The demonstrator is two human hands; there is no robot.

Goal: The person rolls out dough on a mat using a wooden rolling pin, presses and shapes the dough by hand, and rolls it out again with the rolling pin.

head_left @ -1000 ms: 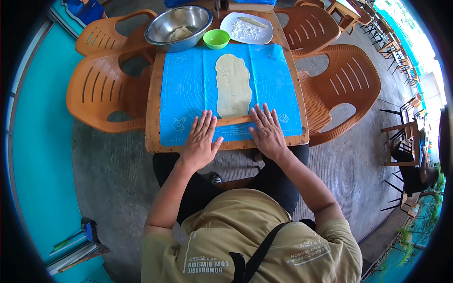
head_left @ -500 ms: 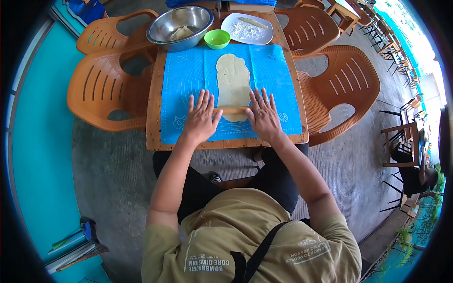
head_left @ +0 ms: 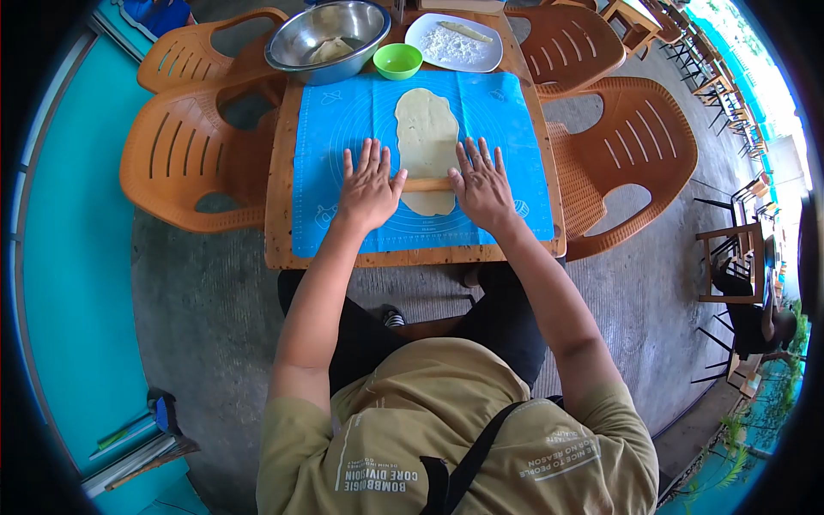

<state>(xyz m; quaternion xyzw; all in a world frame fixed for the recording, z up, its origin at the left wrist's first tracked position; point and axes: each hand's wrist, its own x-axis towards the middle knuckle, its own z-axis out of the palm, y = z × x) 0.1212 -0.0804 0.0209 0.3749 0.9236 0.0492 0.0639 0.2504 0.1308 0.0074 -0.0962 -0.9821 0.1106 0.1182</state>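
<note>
A long, flat sheet of pale dough [head_left: 427, 137] lies on the blue mat [head_left: 335, 120]. Across its lower part rests a wooden rolling pin [head_left: 427, 184]. My left hand [head_left: 370, 189] lies flat at the pin's left end, fingers spread and pointing away from me. At the right end my right hand [head_left: 485, 187] is also flat with spread fingers. Both palms cover the ends of the pin, and neither hand is wrapped round it. The dough's lower edge shows on the near side of the pin.
Behind the mat stand a steel bowl [head_left: 328, 41] with dough inside, a green bowl [head_left: 397, 61] and a white plate [head_left: 453, 43] holding white powder and a dough piece. Orange chairs [head_left: 202, 154] flank the wooden table [head_left: 280, 206]. A person [head_left: 755, 322] is at the far right.
Both hands and the rolling pin have moved away from my body, up along the dough. More of the dough's near end shows below the pin.
</note>
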